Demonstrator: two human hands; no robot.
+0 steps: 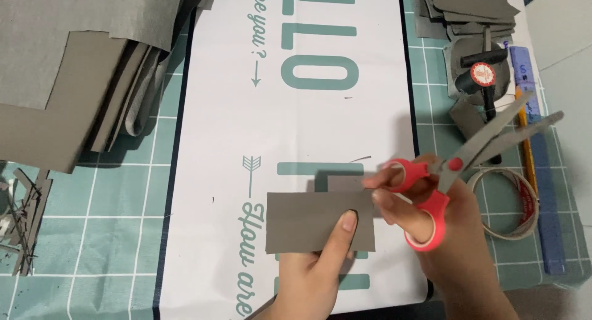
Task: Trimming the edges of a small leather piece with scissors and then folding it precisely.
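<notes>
Head view, looking down on a teal cutting mat with white grid (111, 196), w/ a white banner sheet with teal lettering (216, 141) laid over the middle. Left hand (314, 267), bottom centre of frame, holds a flat grey rectangular piece of card (308, 224): thumb pressed on top near the card's right part, other fingers underneath, so closed on it. Card sits lower centre of frame, over the banner, a smaller stepped tab sticking up along its top right edge. Right hand (431, 233), lower right, grips red-handled scissors with grey blades (456, 166); thumb and fingers through the loops. Blades slightly parted, pointing to upper right, away from the card, not touching it. Fingertips of right hand just beside card's right edge.

Around: stack of large grey card sheets (68, 67) at upper left; thin grey offcut strips (24, 215) at left edge; pile of smaller grey card pieces (468, 11) upper right; black tool with a red-and-white round label (484, 79) below that pile; roll of tape (512, 203) at right, partly behind the right hand; yellow pencil (527, 147) and blue ruler (542, 172) along right side.
</notes>
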